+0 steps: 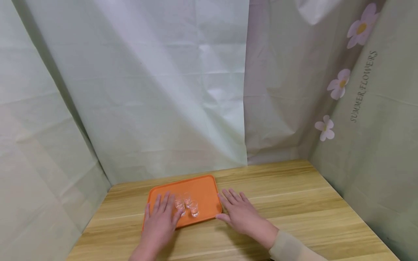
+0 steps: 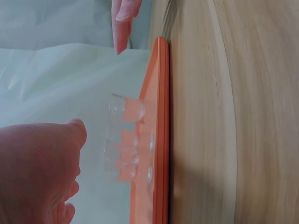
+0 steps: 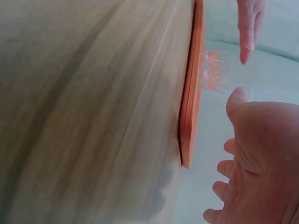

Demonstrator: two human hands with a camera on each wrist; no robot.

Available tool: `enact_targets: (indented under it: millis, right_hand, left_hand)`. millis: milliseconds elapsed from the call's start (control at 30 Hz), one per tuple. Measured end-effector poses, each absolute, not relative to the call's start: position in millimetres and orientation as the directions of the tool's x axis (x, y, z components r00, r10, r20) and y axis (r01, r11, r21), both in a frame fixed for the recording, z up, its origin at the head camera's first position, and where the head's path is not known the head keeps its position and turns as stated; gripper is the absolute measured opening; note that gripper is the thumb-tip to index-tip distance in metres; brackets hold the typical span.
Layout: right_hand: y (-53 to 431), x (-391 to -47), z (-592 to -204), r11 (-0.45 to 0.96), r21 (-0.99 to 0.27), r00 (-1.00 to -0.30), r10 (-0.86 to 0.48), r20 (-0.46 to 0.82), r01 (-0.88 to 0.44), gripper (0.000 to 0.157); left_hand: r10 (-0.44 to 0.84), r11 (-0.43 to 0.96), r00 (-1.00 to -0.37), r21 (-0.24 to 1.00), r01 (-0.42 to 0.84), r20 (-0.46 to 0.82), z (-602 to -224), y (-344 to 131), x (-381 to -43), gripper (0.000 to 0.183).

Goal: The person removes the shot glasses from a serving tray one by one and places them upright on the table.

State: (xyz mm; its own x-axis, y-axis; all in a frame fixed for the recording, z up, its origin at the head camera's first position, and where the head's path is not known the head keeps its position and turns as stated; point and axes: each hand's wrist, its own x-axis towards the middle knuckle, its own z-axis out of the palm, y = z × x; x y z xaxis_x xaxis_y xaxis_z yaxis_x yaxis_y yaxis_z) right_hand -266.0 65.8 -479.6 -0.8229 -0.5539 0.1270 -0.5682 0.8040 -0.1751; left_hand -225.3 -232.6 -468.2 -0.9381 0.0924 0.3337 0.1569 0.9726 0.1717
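Several small clear shot glasses (image 1: 194, 209) stand in a close group on an orange tray (image 1: 207, 192). Above the tray's left part is my left hand (image 1: 160, 219), fingers extended and thumb toward the glasses. The left wrist view shows a gap between that thumb and the glasses (image 2: 126, 109). My right hand (image 1: 240, 214) hovers by the tray's right edge with its fingers spread. In the right wrist view it stays apart from the tray (image 3: 190, 112). Neither hand holds anything. Whether the glasses contain liquid cannot be made out.
Beneath the tray is a wood-grain table (image 1: 277, 195), which extends farther on the right. Pale curtains (image 1: 169, 90) close off the back and both sides. Printed flowers (image 1: 339, 84) and lettering (image 1: 364, 87) mark the right one.
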Motion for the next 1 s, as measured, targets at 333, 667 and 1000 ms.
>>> enact_targets:
  millis: [333, 667, 1000]
  right_hand:
    - [57.1, -276.8, -486.3, 0.793, -0.191, -0.814, -0.574, 0.086, -0.579, 0.073]
    - [47.0, -279.6, -486.4, 0.795, -0.189, -0.815, -0.576, 0.06, -0.576, 0.074]
    - [43.6, -285.3, -492.2, 0.791, -0.2, -0.813, -0.579, 0.064, -0.579, 0.075]
  left_hand:
    - [0.039, 0.974, -0.951, 0.202, 0.106, 0.307, -471.8, -254.1, -230.1, 0.071]
    - [-0.021, 0.975, -0.973, 0.222, 0.031, 0.229, -481.3, -277.0, -233.6, 0.079]
    - [-0.08, 0.971, -0.987, 0.235, -0.046, 0.138, -491.1, -292.4, -233.8, 0.083]
